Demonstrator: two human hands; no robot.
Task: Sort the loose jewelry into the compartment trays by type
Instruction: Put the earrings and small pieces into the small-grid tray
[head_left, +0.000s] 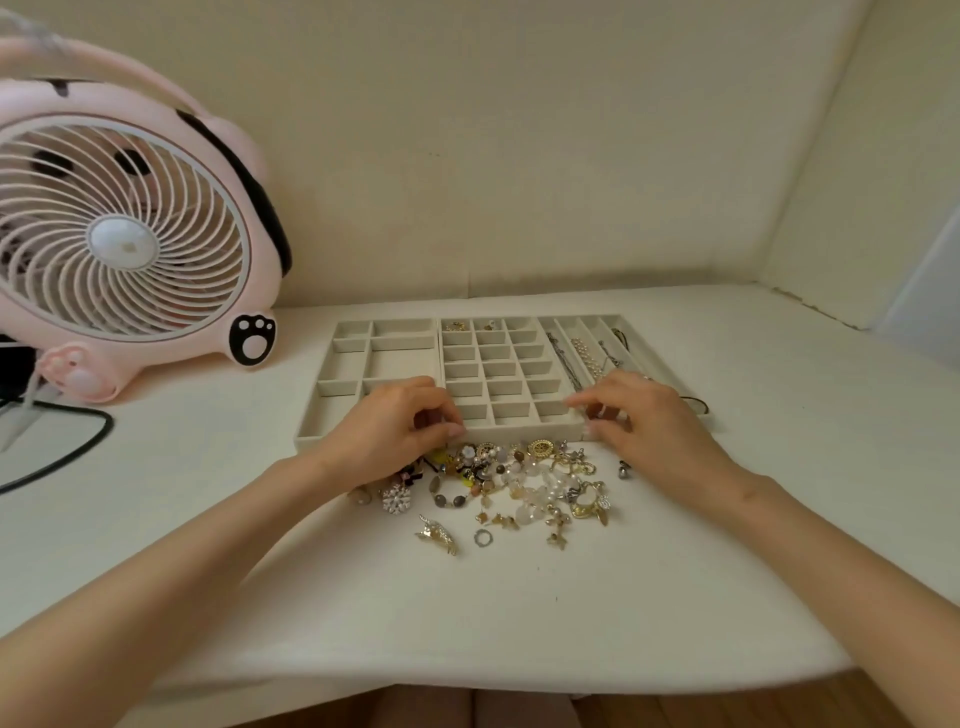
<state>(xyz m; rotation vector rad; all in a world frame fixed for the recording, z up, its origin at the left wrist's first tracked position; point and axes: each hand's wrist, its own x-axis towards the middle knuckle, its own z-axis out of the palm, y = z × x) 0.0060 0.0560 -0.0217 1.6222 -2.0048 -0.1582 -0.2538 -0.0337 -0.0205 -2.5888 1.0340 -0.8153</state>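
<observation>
Both hands sat mid-frame at the trays' (519, 431) front edge: left hand (400, 426) curled, right hand (639, 415) with fingertips pinched close. Couldn't tell if either held a piece. Jewelry pile (519, 478) lay loose on table (519, 613) just below trays. Fan (119, 234) upper left.

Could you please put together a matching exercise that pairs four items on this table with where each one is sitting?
Things:
1. pink fan
2. snowflake brooch
3. pearl necklace
4. gold piece

Places:
A. in a long slot of the right tray
B. loose on the table, at the left of the jewelry pile
C. standing at the table's far left
D. in a small square cell in the middle tray's back row

Pairs: 1-C, 2-B, 3-A, 4-D
</observation>
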